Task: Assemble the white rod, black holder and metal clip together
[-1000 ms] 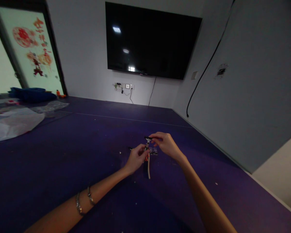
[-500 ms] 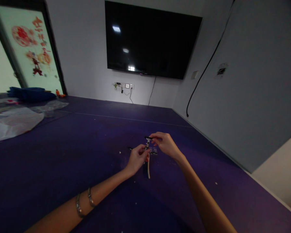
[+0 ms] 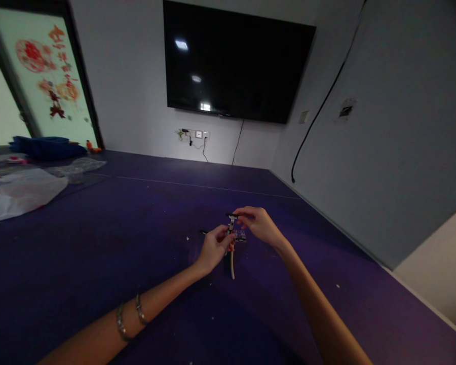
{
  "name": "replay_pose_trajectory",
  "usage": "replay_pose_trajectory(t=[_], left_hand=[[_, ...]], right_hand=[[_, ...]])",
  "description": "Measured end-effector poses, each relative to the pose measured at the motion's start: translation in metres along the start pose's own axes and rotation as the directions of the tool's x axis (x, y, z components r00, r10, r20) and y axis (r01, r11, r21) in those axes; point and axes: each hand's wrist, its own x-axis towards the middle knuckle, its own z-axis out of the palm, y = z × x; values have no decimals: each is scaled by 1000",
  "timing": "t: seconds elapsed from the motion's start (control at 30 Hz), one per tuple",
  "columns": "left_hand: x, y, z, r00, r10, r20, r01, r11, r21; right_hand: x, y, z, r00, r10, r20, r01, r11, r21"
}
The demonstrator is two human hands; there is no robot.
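Observation:
Between both hands stands a small T-shaped piece (image 3: pixel 231 221), pale below with a black bar across its top. My left hand (image 3: pixel 215 247) is closed round its lower part, thumb and fingers pinching it. The fingers of my right hand (image 3: pixel 259 224) close on the right end of the black bar. Just beneath the left fingertips lies a tool with a red and cream handle (image 3: pixel 232 264), its head hidden by the hand. Behind the hands, a small patterned greyish block (image 3: pixel 240 236) rests on the surface. A thin dark stick-like thing (image 3: pixel 204 232) pokes out left of the hand.
The wide dark purple surface (image 3: pixel 117 243) carries small pale scraps (image 3: pixel 187 238). Clear plastic sheeting (image 3: pixel 26 192), a blue cloth bundle (image 3: pixel 47 147) and an orange item (image 3: pixel 92 147) lie at the far left. A black cable (image 3: pixel 319 111) hangs along the right wall.
The hands keep the same hold on the piece. The whole view has shifted very slightly, and slightly more red shows on the tool below the left hand.

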Motion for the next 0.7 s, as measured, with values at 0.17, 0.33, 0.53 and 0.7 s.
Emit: replay_pose_trajectory(t=[0.17,0.33,0.53,0.7], left_hand=[[2,6,-4,1000,-8,17,8,1000,7],[10,7,-10,999,-35,-5,34,998,-44],[23,11,-24,995,68,-75,-70,997,-25],[26,23,-29,991,-26,-127,19,998,-55]], right_hand=[[-1,-2,-2,999,31,12,-32,996,80],[-1,1,-5,996,89,0,-88,983,162],[3,13,-2,970,227,-86,-220,971,92],[-1,12,6,943,272,191,-287,956,56]])
